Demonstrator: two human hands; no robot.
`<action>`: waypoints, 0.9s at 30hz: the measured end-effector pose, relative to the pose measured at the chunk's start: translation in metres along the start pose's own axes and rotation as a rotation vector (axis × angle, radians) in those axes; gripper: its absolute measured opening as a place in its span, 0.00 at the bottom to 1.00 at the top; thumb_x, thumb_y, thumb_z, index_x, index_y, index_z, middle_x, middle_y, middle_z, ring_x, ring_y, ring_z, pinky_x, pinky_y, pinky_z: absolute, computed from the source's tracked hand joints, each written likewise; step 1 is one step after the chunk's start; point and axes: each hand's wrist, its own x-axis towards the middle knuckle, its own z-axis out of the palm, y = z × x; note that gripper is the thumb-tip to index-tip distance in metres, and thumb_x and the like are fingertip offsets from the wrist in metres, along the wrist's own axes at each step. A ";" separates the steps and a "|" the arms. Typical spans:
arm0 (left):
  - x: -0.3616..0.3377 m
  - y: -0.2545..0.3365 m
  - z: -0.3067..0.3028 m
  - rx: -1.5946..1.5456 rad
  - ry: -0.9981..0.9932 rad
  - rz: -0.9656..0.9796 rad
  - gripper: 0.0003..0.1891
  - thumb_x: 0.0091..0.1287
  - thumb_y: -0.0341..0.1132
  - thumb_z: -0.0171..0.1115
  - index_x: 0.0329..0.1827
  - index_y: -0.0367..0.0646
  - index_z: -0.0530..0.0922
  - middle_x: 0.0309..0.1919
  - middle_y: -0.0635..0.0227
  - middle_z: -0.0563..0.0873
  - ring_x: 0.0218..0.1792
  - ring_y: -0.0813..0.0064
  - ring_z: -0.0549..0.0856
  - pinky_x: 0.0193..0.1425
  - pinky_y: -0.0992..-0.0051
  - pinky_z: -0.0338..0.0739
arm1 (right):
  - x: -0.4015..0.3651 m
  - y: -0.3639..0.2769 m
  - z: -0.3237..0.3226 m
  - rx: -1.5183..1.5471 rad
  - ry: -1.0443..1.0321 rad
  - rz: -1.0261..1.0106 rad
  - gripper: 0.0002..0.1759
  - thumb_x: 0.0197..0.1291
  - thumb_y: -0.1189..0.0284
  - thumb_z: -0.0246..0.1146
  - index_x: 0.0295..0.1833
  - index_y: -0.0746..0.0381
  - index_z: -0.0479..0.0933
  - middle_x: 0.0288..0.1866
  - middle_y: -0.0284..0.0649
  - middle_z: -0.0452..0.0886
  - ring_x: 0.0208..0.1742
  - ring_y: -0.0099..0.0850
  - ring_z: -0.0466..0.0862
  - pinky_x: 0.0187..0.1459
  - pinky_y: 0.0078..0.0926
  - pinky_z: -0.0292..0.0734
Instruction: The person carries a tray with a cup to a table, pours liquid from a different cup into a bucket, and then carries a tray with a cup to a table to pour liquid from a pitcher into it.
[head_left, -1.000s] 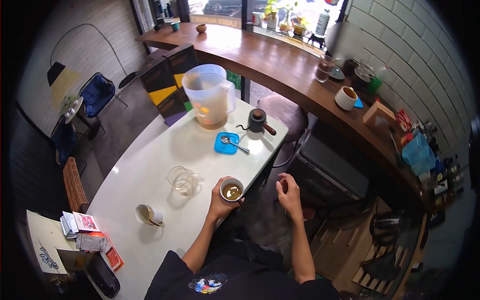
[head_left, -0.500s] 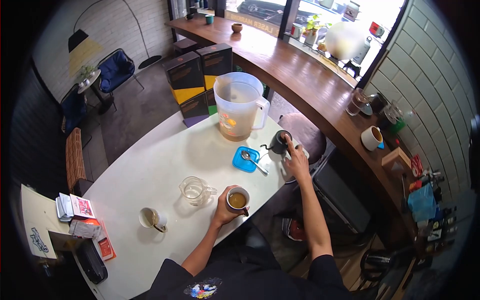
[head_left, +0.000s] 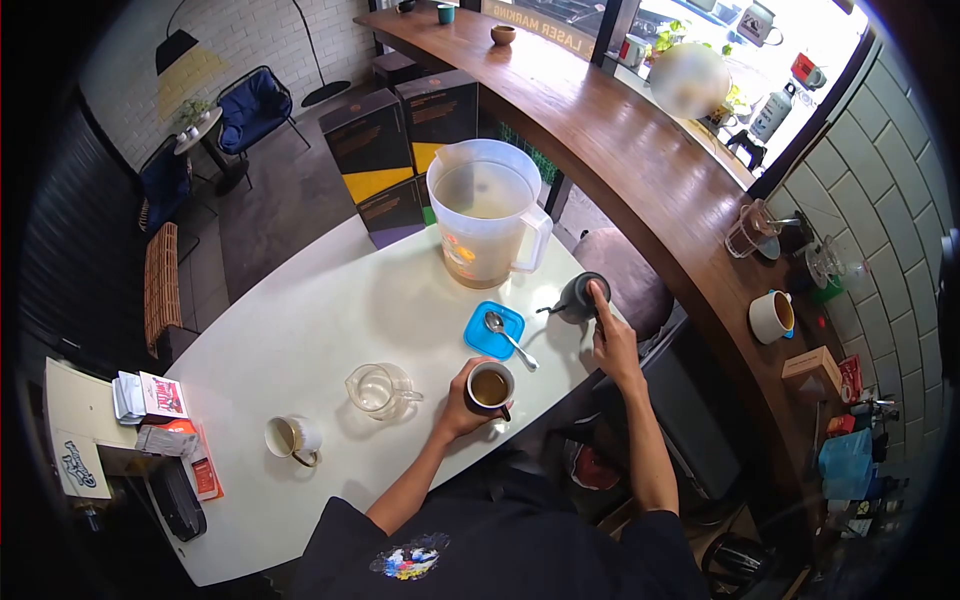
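Head view: holding cup (head_left: pixel 490 388) in left hand (head_left: pixel 462 408), curled snugly around its wall, at near edge of table (head_left: pixel 320 320); gripping kettle (head_left: pixel 576 303) in right hand (head_left: pixel 615 347), apparently closed around a handle hidden beneath, with forefinger (head_left: pixel 599 300) resting on top, near the table's far right corner; pointing spout (head_left: pixel 548 311) toward spoon (head_left: pixel 508 335). For good handling, probably needing a level cup, a steady wrist and light forefinger pressure on the kettle's top.

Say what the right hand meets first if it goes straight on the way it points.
The small dark kettle. The right hand reaches right over its top in this view, so contact looks immediate; whether it is touching or just above is hard to tell from one camera.
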 end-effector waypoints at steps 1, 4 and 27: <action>0.002 -0.001 0.002 0.019 0.012 0.010 0.32 0.41 0.34 0.81 0.51 0.40 0.74 0.44 0.67 0.80 0.45 0.74 0.81 0.53 0.73 0.76 | 0.001 -0.005 -0.008 0.004 -0.004 0.008 0.52 0.43 0.87 0.56 0.76 0.45 0.53 0.27 0.50 0.76 0.29 0.48 0.80 0.34 0.45 0.72; 0.008 -0.003 0.008 0.001 -0.017 -0.027 0.32 0.42 0.33 0.80 0.51 0.41 0.74 0.44 0.68 0.80 0.44 0.76 0.81 0.52 0.73 0.76 | 0.003 -0.023 -0.033 -0.015 0.025 -0.054 0.50 0.43 0.87 0.57 0.74 0.41 0.59 0.25 0.45 0.73 0.27 0.45 0.78 0.33 0.42 0.74; 0.012 -0.013 0.012 -0.067 -0.075 -0.154 0.42 0.36 0.31 0.83 0.55 0.45 0.64 0.49 0.66 0.82 0.52 0.71 0.82 0.58 0.69 0.75 | 0.008 -0.082 -0.048 -0.433 0.047 -0.514 0.36 0.55 0.79 0.62 0.62 0.25 0.72 0.22 0.32 0.63 0.19 0.27 0.67 0.22 0.27 0.66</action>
